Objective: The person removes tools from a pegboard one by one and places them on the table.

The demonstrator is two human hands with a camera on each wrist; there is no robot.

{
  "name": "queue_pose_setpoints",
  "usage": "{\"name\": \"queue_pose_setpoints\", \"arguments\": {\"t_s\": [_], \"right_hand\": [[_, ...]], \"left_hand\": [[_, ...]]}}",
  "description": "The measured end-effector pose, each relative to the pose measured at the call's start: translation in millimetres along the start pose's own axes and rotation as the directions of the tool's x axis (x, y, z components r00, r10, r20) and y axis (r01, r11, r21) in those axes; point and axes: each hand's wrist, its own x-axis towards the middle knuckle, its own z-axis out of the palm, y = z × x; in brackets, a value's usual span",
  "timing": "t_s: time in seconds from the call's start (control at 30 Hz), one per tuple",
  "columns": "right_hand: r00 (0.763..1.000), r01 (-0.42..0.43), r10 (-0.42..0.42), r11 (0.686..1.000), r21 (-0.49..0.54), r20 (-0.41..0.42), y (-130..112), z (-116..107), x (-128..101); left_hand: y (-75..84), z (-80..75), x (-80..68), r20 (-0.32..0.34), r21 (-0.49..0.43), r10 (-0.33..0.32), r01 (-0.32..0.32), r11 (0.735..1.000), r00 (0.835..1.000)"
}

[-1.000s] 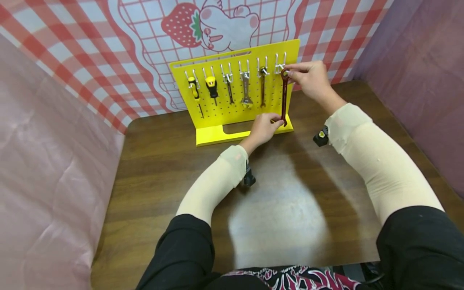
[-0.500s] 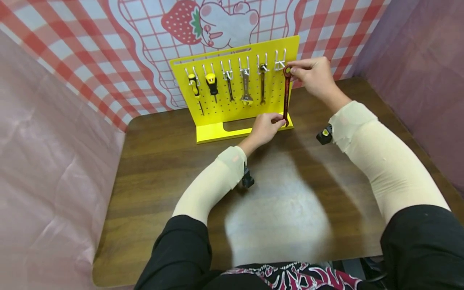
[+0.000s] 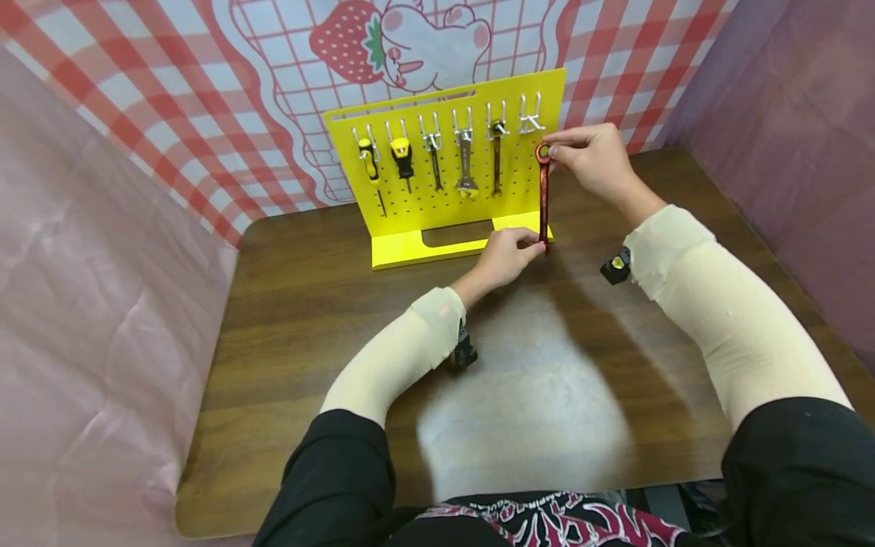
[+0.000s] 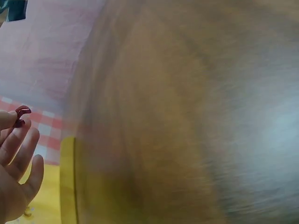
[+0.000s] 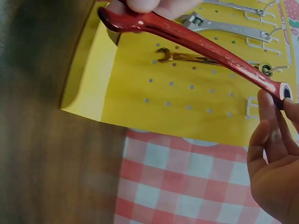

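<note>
A red combination wrench (image 3: 544, 194) stands upright in front of the right end of the yellow pegboard (image 3: 424, 216). My right hand (image 3: 591, 159) pinches its ring end at the top, between thumb and fingers. Lower down, my left hand (image 3: 506, 254) pinches the open-jaw end. The right wrist view shows the wrench (image 5: 205, 44) stretched between both hands, its ring end by the right thumb. In the left wrist view only the red tip (image 4: 21, 115) shows past the left fingers. An unoccupied double hook (image 3: 530, 121) is just above and behind the wrench.
Other hooks carry a yellow-black screwdriver (image 3: 369, 163), a stubby screwdriver (image 3: 402, 158), a small wrench (image 3: 434, 163), an adjustable wrench (image 3: 466, 167) and a gold-toned wrench (image 3: 497, 159). The board stands on a brown wooden table (image 3: 307, 304), with a red checked cloth (image 3: 615, 68) behind.
Both hands have brought the red wrench away from the rightmost hook, lower and slightly to the right. Its ring end was at the hook a second ago; both grips stay the same.
</note>
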Motion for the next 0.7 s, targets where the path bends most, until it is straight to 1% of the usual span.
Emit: {"name": "queue_pose_setpoints", "arguments": {"t_s": [0.1,0.17,0.3,0.4,0.5,0.6,0.7], "right_hand": [[0.997,-0.06,0.06,0.998,-0.001,0.054,8,2,-6],[0.99,-0.109,0.109,0.994,0.0,0.094,16,4,-9],[0.97,-0.182,0.185,0.983,-0.031,0.161,32,6,-16],[0.952,-0.23,0.231,0.973,-0.027,0.2,43,9,-22],[0.936,-0.279,0.272,0.96,0.0,0.224,53,14,-27],[0.921,-0.324,0.314,0.946,0.007,0.23,61,18,-34],[0.907,-0.352,0.345,0.936,-0.015,0.243,68,21,-41]], "left_hand": [[-1.4,7.7,-10.1,0.04,-0.01,-0.004,0.004,1.0,0.999],[-1.2,13.1,-17.3,0.064,-0.002,0.001,-0.001,1.0,0.998],[0.4,24.9,-29.6,0.119,0.024,0.018,-0.021,1.0,0.993],[2.5,31.7,-36.9,0.155,0.059,0.022,-0.031,0.998,0.988],[5.3,36.4,-42.5,0.19,0.097,0.008,-0.027,0.995,0.982],[7.6,39.8,-47.6,0.229,0.131,0.002,-0.032,0.991,0.973],[10.2,41.5,-52.5,0.277,0.173,-0.005,-0.044,0.984,0.961]]}}
